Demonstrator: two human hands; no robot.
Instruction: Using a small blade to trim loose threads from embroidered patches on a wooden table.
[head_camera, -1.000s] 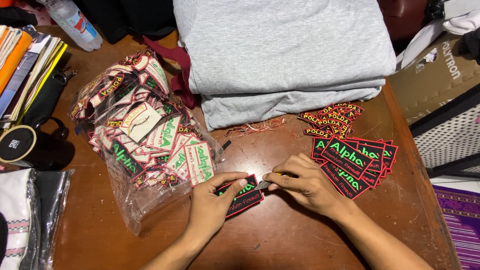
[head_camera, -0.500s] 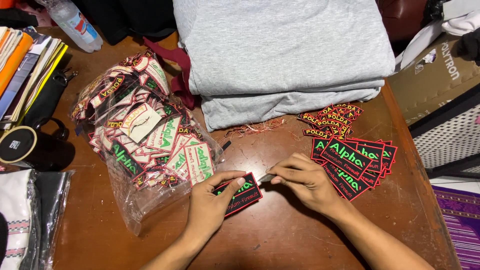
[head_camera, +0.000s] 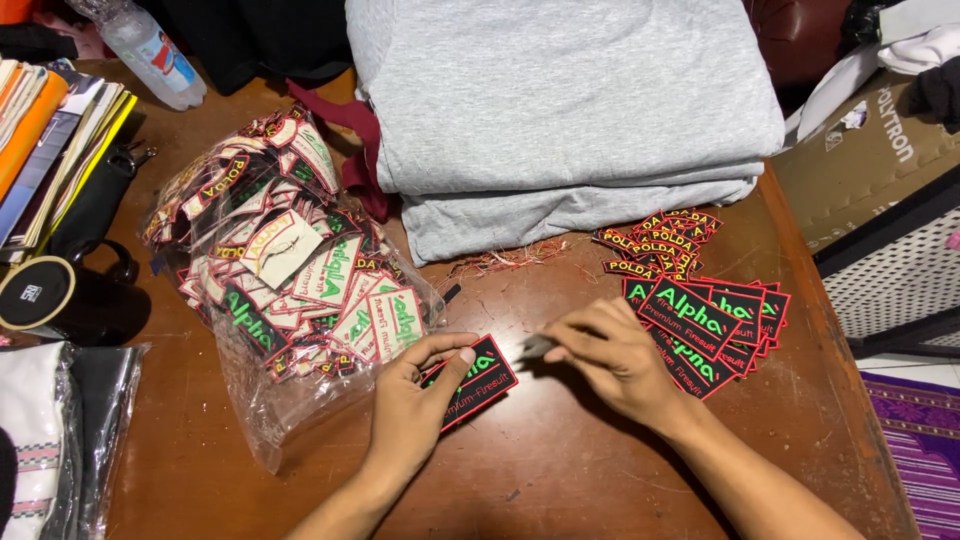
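Looking down, you had a brown wooden worktop (head_camera: 600, 470) crowded on every side: folded grey fabric (head_camera: 560, 110) at the back, a cardboard box (head_camera: 860, 150) to the right, books (head_camera: 50, 140) and a black mug (head_camera: 45, 295) to the left. A clear bag of patches (head_camera: 280, 270) lay just beside your left hand (head_camera: 415, 405), whose fingers were closed on a black patch (head_camera: 470, 380) flat on the wood. Your right hand (head_camera: 610, 360) pinched a small metal tool (head_camera: 535, 347), too blurred to identify, near a stack of patches (head_camera: 715, 320). Since half a second before, your right hand had drawn slightly away from the patch.
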